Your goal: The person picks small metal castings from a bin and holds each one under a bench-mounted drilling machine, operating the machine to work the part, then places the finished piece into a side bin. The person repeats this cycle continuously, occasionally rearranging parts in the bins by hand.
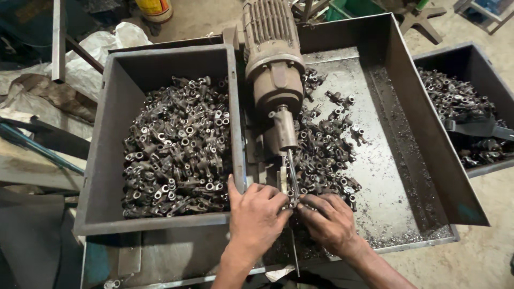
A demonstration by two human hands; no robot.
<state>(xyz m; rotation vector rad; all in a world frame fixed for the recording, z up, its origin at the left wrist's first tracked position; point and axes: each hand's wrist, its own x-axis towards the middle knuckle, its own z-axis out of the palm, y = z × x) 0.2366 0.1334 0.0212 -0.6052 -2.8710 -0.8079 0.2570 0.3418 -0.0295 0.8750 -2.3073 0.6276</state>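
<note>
Your left hand and right hand both pinch one small metal part under the drill bit, with a full bin left and many loose parts beyond awaiting.

A bin of parts sits left of the motor.
</note>
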